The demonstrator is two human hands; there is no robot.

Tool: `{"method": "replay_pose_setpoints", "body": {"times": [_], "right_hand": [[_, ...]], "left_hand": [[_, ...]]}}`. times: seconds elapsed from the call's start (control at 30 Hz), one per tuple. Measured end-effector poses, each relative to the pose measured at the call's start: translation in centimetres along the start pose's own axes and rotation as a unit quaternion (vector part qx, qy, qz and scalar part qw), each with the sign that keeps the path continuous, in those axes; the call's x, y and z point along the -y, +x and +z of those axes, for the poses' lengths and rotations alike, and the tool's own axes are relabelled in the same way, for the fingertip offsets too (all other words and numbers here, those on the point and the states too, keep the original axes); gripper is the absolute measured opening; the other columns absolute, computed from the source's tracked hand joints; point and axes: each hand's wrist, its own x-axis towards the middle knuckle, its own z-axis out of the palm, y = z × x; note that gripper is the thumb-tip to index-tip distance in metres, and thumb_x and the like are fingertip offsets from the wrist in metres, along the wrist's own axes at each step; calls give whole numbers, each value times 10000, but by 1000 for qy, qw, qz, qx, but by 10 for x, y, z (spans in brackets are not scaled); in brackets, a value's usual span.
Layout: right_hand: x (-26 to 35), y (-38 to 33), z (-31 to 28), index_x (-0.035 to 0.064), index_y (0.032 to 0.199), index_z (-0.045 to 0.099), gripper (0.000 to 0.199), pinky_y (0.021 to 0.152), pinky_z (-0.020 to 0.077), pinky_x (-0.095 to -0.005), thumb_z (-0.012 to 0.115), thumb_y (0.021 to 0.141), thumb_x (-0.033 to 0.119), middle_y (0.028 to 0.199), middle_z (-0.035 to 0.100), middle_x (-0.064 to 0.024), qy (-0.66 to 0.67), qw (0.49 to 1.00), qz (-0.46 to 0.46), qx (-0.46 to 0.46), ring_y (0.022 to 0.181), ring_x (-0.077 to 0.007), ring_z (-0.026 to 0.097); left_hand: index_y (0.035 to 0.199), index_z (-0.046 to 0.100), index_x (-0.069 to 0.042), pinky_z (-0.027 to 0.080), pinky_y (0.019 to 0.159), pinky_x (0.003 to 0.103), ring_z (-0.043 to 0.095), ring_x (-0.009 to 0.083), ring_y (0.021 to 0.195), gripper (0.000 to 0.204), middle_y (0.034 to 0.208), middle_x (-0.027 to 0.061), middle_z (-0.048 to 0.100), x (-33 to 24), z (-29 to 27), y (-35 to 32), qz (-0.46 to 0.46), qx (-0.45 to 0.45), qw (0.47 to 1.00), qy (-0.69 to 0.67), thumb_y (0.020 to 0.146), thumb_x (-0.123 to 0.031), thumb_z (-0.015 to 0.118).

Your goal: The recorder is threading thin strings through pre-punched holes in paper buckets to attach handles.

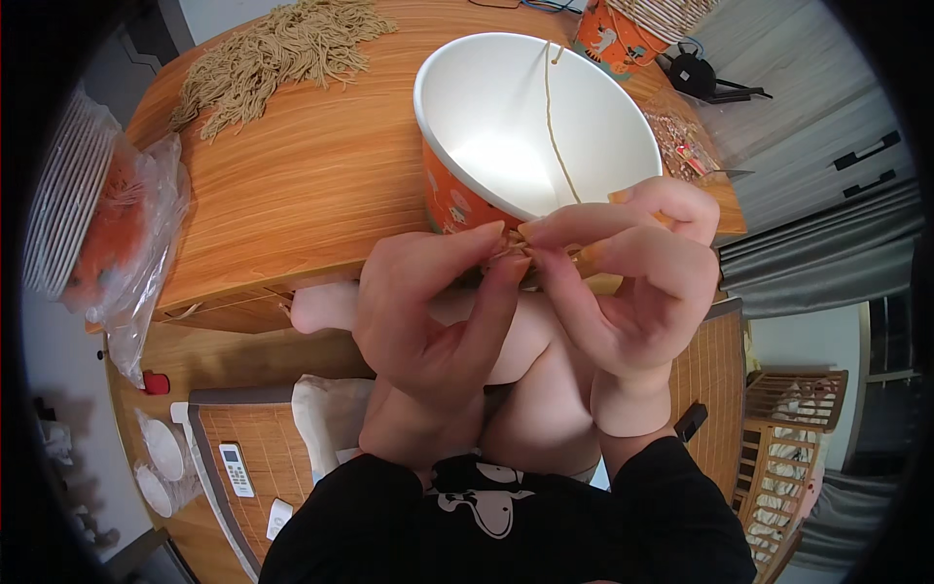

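The person's left hand [418,316] and right hand [647,282] meet just in front of a large paper bucket [472,122], white inside and orange outside, near the edge of the wooden table [292,185]. Each thumb and index finger pinch the tan cord [554,136], which I see running from the bucket's far rim across its inside toward the right hand. A heap of similar cords [282,63] lies farther left.

We get bright, fairly even light; white glare inside bucket [496,112] beyond left hand [428,307]. Far out around hand, we see edges bow, fade to black.
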Motion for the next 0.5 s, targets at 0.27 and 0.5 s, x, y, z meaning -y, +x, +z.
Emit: {"method": "replay_pose_setpoints", "body": {"times": [0.27,0.5], "right_hand": [[1,-1,-2,200,819,761,177,835,308,-280,812,652,172,855,690,160,-29,999,25,-5,855,-106,523],[1,-3,0,214,807,789,162,813,309,-272,813,648,191,793,659,177,-26,999,34,-12,843,-96,518]], "left_hand": [[947,724,-37,486,651,301,617,201,735,203,822,52,692,-2,0,4,22,29,994,102,762,28,777],[930,673,-23,473,640,269,587,177,729,160,850,69,658,2,3,0,5,38,999,27,801,59,719]]}}
